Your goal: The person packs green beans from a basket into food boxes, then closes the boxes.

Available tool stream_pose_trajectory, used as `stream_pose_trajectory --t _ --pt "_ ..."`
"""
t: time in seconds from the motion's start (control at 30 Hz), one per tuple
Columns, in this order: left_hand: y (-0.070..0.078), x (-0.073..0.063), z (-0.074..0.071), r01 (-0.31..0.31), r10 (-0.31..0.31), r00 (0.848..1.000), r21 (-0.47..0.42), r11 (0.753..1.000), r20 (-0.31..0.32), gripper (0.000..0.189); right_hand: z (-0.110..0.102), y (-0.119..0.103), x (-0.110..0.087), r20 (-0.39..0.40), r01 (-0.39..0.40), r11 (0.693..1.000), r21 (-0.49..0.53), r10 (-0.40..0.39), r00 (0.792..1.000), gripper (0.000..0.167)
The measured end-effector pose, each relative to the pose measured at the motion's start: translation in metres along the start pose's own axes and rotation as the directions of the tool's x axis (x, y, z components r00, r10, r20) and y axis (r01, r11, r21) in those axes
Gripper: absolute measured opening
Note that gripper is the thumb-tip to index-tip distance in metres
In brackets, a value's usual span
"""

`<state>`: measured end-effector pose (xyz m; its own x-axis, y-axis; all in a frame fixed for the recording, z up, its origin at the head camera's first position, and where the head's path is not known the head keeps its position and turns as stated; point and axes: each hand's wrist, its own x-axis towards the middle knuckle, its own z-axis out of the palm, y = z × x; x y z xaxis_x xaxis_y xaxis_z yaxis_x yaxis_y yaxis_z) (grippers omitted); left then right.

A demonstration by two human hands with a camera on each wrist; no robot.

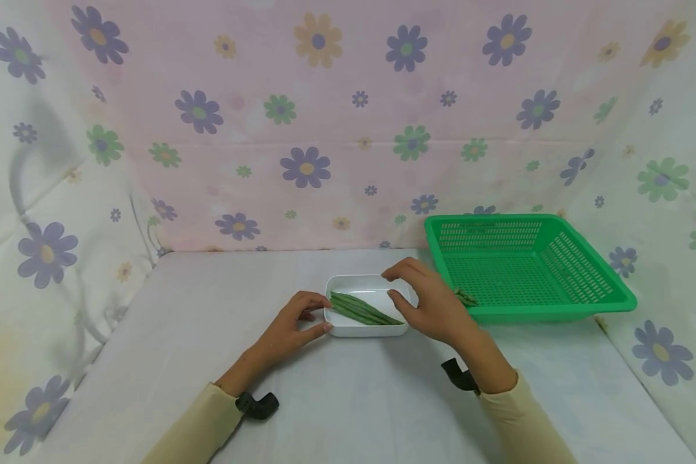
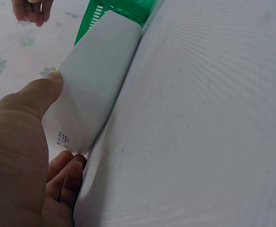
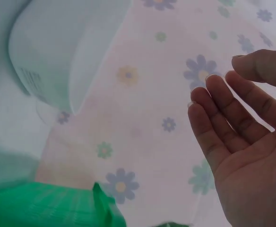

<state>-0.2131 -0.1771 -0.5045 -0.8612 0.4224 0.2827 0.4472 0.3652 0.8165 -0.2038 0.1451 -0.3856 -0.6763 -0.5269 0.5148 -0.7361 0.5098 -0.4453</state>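
A white rectangular dish stands on the table with several green beans lying lengthwise in it. My left hand holds the dish at its left end. In the left wrist view the thumb lies against the dish's side, and the other fingers curl at its end corner. Above the dish's right end is my right hand, thumb and fingers apart and nothing between them. The right wrist view shows that hand with its palm free, away from the dish.
To the right stands a green plastic basket with slotted walls; a few more green beans lie in its near left corner, partly behind my right hand. Flowered cloth hangs behind the white-covered table and at both sides.
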Motion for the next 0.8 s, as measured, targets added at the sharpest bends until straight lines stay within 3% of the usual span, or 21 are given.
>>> stream_pose_trajectory --t 0.33,0.57,0.8 --pt "-0.001 0.0 -0.001 0.002 -0.002 1.0 0.004 1.0 -0.004 0.037 -0.03 0.0 -0.001 -0.128 0.025 0.999 -0.033 -0.029 0.991 0.031" --pt "-0.003 0.0 0.0 0.006 -0.006 1.0 -0.002 1.0 -0.006 0.036 -0.048 0.007 -0.006 -0.164 0.003 0.998 -0.062 -0.013 0.986 0.032" --pt "-0.005 0.0 0.001 -0.009 0.009 1.0 0.001 1.0 -0.005 0.036 -0.064 0.021 -0.013 -0.202 0.039 0.998 -0.05 -0.048 0.978 0.034"
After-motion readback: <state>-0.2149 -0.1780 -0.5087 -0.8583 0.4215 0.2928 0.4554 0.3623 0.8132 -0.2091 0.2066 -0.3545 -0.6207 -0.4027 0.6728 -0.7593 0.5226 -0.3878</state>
